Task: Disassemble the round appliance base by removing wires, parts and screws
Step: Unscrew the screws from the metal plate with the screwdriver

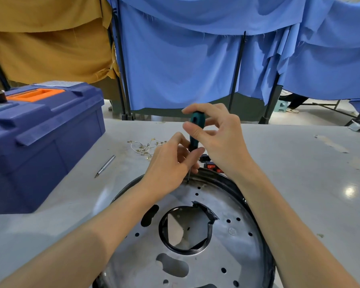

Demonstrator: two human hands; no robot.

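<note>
**Screwdriver set upright on the far rim of the round base**

Nearest the viewer, the round appliance base (pixel 233 256) lies flat on the grey table (pixel 299 163). Its metal plate faces up, pierced by small holes and a large central opening edged in black. Both forearms reach forward over it.

At the far edge of the plate, the tip of a screwdriver (pixel 196 125) meets the metal just inside the black rim, with the shaft nearly upright. The left hand (pixel 170 163) steadies the lower end: its thumb and curled fingers pinch the tool where the teal handle joins the shaft. The right hand (pixel 218 140) holds the top of the handle between thumb and forefinger, and its remaining fingers are loosely bent and slightly apart.

Just beyond the hands, small red-and-black parts (pixel 211 165) lie on the table, with a tangle of pale wires (pixel 146 147) to their left. A slim metal bit (pixel 105 166) lies near a blue toolbox (pixel 40 138). Blue cloth (pixel 185 69) and mustard cloth (pixel 50 48) hang behind.
</note>
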